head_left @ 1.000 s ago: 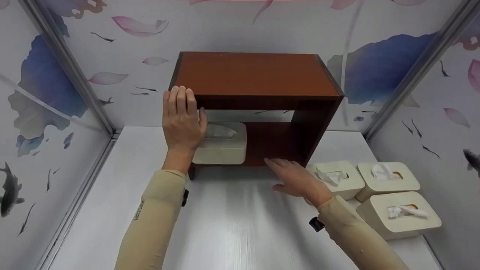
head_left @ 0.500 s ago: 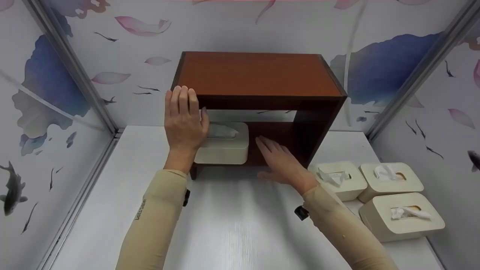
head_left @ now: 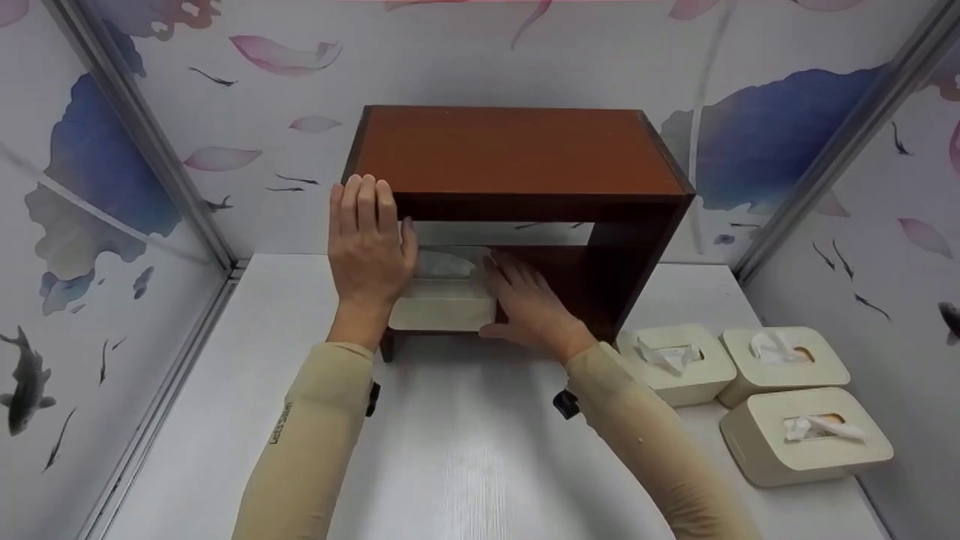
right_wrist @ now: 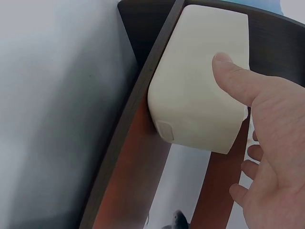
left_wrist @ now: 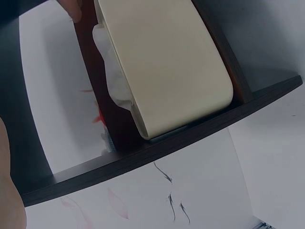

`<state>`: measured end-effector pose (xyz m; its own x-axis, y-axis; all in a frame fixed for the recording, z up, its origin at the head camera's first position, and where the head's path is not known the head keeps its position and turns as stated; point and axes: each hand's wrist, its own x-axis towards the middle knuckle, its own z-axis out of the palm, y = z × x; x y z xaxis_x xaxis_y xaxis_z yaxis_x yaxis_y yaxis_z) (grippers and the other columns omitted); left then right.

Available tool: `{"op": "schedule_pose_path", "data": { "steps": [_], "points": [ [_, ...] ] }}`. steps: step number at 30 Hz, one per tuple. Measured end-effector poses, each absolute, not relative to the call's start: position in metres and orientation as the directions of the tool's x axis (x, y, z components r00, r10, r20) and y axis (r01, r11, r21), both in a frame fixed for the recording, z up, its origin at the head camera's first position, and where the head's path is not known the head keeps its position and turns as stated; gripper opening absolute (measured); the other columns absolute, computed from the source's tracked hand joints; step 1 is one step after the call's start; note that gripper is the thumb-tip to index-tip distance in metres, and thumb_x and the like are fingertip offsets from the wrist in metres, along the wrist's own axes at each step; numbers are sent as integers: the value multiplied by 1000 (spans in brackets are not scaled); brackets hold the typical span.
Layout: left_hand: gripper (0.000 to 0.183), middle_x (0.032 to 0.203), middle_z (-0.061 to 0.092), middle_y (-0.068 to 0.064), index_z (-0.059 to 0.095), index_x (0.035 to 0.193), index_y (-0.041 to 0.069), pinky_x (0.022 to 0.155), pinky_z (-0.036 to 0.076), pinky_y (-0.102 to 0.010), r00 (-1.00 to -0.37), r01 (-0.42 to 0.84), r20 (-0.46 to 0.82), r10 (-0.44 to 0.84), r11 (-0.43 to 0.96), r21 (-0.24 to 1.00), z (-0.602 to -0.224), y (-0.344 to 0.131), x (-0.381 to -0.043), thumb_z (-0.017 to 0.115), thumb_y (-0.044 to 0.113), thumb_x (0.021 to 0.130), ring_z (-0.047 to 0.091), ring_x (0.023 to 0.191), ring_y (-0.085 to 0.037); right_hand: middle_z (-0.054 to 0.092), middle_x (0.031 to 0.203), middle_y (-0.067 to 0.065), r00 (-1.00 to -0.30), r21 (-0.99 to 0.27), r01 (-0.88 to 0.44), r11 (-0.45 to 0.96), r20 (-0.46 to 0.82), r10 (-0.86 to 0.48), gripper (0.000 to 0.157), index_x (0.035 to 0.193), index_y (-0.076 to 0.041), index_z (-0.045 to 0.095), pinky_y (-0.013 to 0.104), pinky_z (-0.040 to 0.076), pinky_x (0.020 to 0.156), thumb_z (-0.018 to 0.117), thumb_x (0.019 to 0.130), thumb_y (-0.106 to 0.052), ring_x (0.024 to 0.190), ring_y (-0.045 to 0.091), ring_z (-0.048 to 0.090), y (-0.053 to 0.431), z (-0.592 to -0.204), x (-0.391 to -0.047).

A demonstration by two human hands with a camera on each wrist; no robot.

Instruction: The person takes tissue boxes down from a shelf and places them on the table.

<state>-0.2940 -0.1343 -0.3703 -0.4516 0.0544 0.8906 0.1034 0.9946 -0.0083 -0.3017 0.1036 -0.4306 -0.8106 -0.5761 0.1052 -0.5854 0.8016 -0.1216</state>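
Observation:
A cream tissue box [head_left: 442, 311] with a tissue in its top slot sits on the shelf board at the left of a brown wooden shelf unit [head_left: 517, 150]. My left hand [head_left: 366, 251] rests with straight fingers on the unit's upper left front corner. At the box's right end is my right hand [head_left: 529, 304], its fingers extended over the top edge. The right wrist view has the right thumb [right_wrist: 233, 78] in front of the box's long side [right_wrist: 200, 62]. From the left wrist, the box [left_wrist: 167, 62] stands close to the unit's dark side panel [left_wrist: 157, 150].
Several cream tissue boxes are grouped right of the unit: one [head_left: 682, 382] nearest it, another [head_left: 825, 367] farther right, and one [head_left: 787, 465] in front. They stand on the white table [head_left: 450, 465]. Patterned walls with metal frame posts [head_left: 150, 142] enclose the back and sides.
My right hand has moved left across the shelf opening to the tissue box's right end. My left hand has stayed at the unit's upper left corner.

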Motion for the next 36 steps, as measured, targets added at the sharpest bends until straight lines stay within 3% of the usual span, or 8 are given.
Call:
{"op": "schedule_pose_path", "data": {
  "steps": [10, 13, 14, 17, 20, 27, 36],
  "points": [
    [43, 135, 50, -16, 44, 132, 4, 121, 29, -43, -433, 99, 900, 57, 995, -15, -371, -135, -295, 49, 28, 96, 45, 133, -31, 8, 165, 13, -823, -91, -566, 819, 1, -568, 105, 157, -9, 11, 50, 17, 124, 67, 83, -58, 153, 29, 7, 79, -422, -319],
    [44, 135, 51, -16, 44, 132, 4, 121, 30, -43, -426, 89, 903, 62, 996, -26, -371, -135, -295, 51, 27, 95, 45, 133, -32, 7, 165, 10, -829, -98, -554, 827, -29, -559, 88, 147, -8, 36, 49, 15, 124, 67, 82, -59, 154, 28, 6, 72, -418, -324],
    [45, 135, 51, -16, 44, 132, 3, 120, 30, -43, -423, 87, 904, 63, 996, -29, -371, -135, -295, 53, 27, 94, 45, 133, -32, 6, 166, 9, -833, -104, -546, 831, -39, -552, 88, 147, -9, 36, 49, 14, 125, 67, 82, -60, 154, 28, 5, 69, -417, -326],
    [45, 135, 51, -16, 44, 132, 3, 120, 31, -43, -419, 81, 906, 65, 996, -34, -371, -134, -295, 53, 26, 94, 45, 132, -32, 4, 166, 8, -843, -121, -524, 843, -67, -533, 90, 148, -11, 35, 49, 14, 125, 66, 82, -62, 154, 26, 3, 63, -414, -331],
    [46, 134, 51, -16, 44, 132, 3, 120, 31, -43, -406, 88, 912, 65, 996, -32, -371, -134, -296, 56, 26, 93, 46, 132, -32, 2, 166, 8, -851, -139, -504, 852, -84, -518, 111, 158, -14, 6, 50, 14, 125, 66, 80, -64, 154, 26, 3, 56, -413, -336],
    [46, 133, 52, -16, 45, 131, 3, 120, 31, -43, -385, 92, 920, 66, 995, -33, -372, -136, -296, 57, 25, 92, 47, 131, -32, 2, 166, 8, -847, -160, -497, 853, -126, -517, 116, 158, -15, 3, 51, 9, 125, 68, 77, -66, 154, 28, 2, 39, -413, -347],
    [44, 135, 50, -16, 44, 132, 5, 121, 30, -43, -428, 82, 902, 55, 996, -22, -373, -134, -296, 50, 27, 95, 45, 133, -31, -1, 166, 5, -841, -127, -483, 866, -208, -499, 121, 158, -18, -1, 49, 0, 125, 65, 73, -74, 154, 24, -4, 28, -420, -356]
  ]
}}
